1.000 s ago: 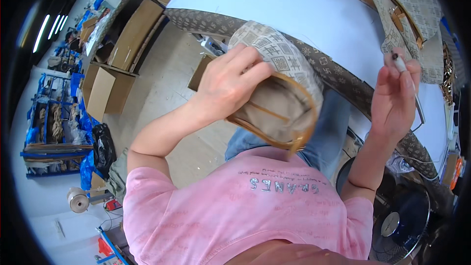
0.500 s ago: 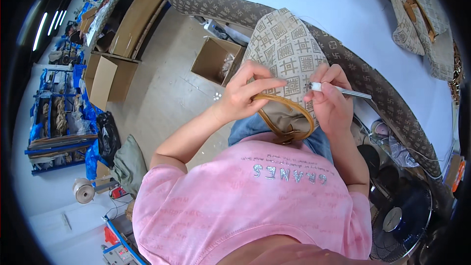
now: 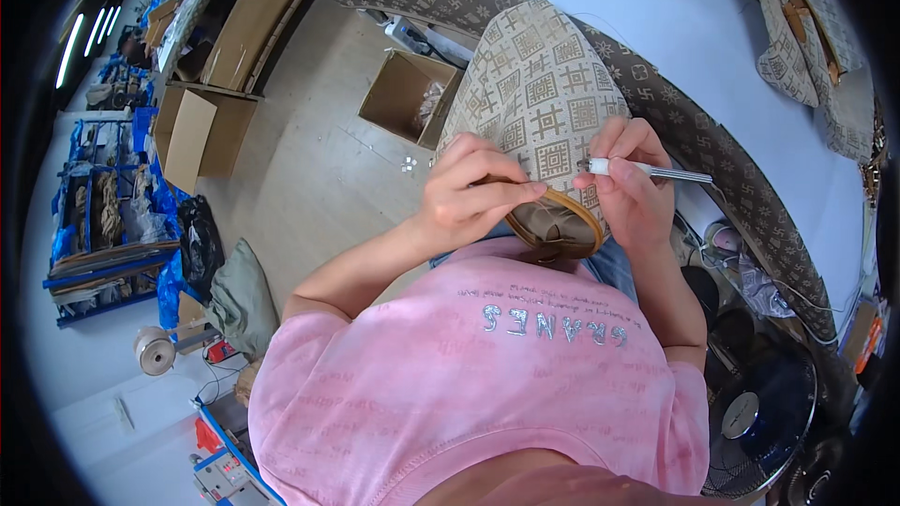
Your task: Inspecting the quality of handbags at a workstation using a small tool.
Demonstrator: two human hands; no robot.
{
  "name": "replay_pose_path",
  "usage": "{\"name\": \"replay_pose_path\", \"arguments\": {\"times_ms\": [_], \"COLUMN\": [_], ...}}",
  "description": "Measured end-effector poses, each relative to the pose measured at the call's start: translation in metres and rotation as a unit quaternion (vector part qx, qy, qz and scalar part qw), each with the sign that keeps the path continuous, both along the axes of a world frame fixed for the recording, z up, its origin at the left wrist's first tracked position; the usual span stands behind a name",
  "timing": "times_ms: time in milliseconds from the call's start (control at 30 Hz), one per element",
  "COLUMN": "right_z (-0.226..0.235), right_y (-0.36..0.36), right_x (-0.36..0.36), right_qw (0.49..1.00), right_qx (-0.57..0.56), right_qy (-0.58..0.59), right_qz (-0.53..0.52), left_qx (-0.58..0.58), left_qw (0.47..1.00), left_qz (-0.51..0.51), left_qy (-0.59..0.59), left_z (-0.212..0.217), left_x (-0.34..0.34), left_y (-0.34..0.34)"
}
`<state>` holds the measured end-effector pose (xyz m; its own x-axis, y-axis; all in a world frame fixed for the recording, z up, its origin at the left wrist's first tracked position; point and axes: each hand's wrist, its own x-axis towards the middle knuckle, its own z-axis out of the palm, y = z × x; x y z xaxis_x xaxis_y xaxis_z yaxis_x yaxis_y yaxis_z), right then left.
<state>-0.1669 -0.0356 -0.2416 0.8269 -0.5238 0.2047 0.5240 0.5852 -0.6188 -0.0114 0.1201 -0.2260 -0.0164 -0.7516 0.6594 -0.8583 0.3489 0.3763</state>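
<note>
Sitting at the curved edge of a pale work table [image 3: 600, 0] trimmed with a brown patterned band, holding a beige patterned bag [image 3: 542, 98] up over the lap, just below that table edge. Left hand [image 3: 473, 192] curling around the bag's lower left side, fingers bent and pressed together over the tan leather rim and strap [image 3: 562, 215] near the opening, thumb stretching along the trim. Right hand [image 3: 630, 189] pinching a slim pen-like tool [image 3: 647, 171] with a white grip and a metal shaft, fingertips closing tightly around the white end, tip touching the bag's right side just above the rim; shaft pointing away to the right, roughly level. Both hands working close together, nearly touching across the bag's mouth. Wearing a pink shirt [image 3: 487, 375], filling the lower part of the view. Lying at the table's far right, more patterned pieces of the same fabric [image 3: 806, 37], well apart from the hands. Standing on the wooden floor beyond the bag, an open cardboard box [image 3: 405, 94]; further left, larger flattened boxes [image 3: 202, 122] and blue shelving [image 3: 103, 197]. Resting at the lower right, a dark floor fan [image 3: 759, 412], beside the chair.
</note>
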Motion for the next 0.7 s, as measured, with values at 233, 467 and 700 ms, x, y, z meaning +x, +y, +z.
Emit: {"name": "replay_pose_path", "arguments": {"times_ms": [233, 467, 700], "right_z": [0.000, 0.010, 0.012], "right_y": [-0.009, -0.003, -0.005], "right_x": [-0.014, -0.013, -0.013], "right_qw": [0.972, 0.951, 0.919], "right_qx": [-0.215, -0.293, -0.372], "right_qy": [0.088, 0.095, 0.121], "right_qz": [0.026, 0.041, 0.046], "left_qx": [0.045, 0.056, 0.067], "left_qw": [0.979, 0.946, 0.943], "left_qz": [-0.024, 0.014, 0.019], "left_qy": [0.200, 0.320, 0.326], "left_z": [-0.005, -0.010, -0.010], "left_x": [-0.003, -0.010, -0.010], "left_y": [0.005, 0.003, 0.002]}}
